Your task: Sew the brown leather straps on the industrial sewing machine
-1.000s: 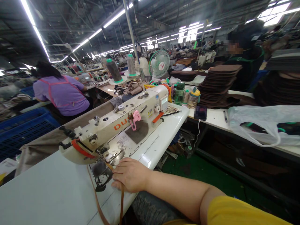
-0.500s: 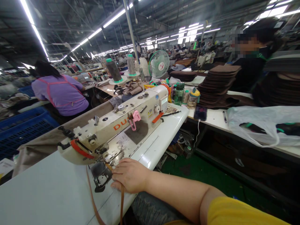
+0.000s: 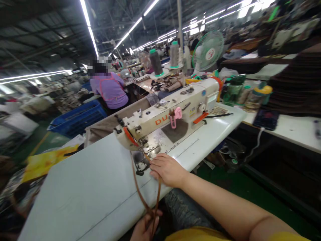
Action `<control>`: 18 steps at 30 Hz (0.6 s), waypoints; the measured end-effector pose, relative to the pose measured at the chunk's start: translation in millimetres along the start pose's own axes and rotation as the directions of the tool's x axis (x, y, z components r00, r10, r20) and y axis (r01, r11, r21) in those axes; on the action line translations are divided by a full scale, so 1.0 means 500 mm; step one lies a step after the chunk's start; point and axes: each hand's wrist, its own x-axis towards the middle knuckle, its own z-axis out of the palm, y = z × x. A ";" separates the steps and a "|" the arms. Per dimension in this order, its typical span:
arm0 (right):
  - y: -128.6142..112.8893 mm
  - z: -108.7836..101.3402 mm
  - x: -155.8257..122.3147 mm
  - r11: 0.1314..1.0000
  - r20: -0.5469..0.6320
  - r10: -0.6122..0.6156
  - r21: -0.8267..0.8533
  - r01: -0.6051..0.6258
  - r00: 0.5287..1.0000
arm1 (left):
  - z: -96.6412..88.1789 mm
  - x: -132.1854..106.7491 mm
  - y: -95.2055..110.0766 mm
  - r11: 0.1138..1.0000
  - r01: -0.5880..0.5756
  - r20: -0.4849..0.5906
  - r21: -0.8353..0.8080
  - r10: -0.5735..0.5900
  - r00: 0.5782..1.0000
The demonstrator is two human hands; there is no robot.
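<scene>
A cream sewing machine (image 3: 170, 115) stands on a white table (image 3: 87, 187). A thin brown leather strap (image 3: 140, 190) runs from under the machine's needle down over the table's near edge. My right hand (image 3: 167, 170) lies on the strap just in front of the needle, fingers pressed flat on it. My left hand (image 3: 144, 229) shows at the bottom edge, its fingers closed round the hanging end of the strap. A pink clip (image 3: 176, 115) hangs on the machine's front.
Thread cones (image 3: 155, 62) and a green fan (image 3: 208, 50) stand behind the machine. Bottles (image 3: 235, 88) and a dark phone (image 3: 265, 118) lie to the right. A person in purple (image 3: 107, 88) works at the back left beside a blue crate (image 3: 77, 117).
The view has swung left and down. My left hand, holding the strap's hanging end, has come into view. My right hand stays on the strap at the needle.
</scene>
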 end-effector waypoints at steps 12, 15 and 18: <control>-0.001 0.000 0.007 0.998 -0.040 0.021 0.058 -0.019 0.999 | -0.015 0.010 -0.044 0.979 -0.009 0.162 0.202 -0.025 0.986; -0.001 0.000 0.008 0.998 -0.021 0.026 0.058 -0.025 0.999 | -0.014 0.014 -0.042 0.992 -0.045 0.190 0.120 0.022 0.982; -0.002 0.000 0.008 0.999 -0.021 0.028 0.047 -0.027 0.999 | -0.002 0.020 -0.057 0.995 -0.093 0.120 0.029 0.088 0.989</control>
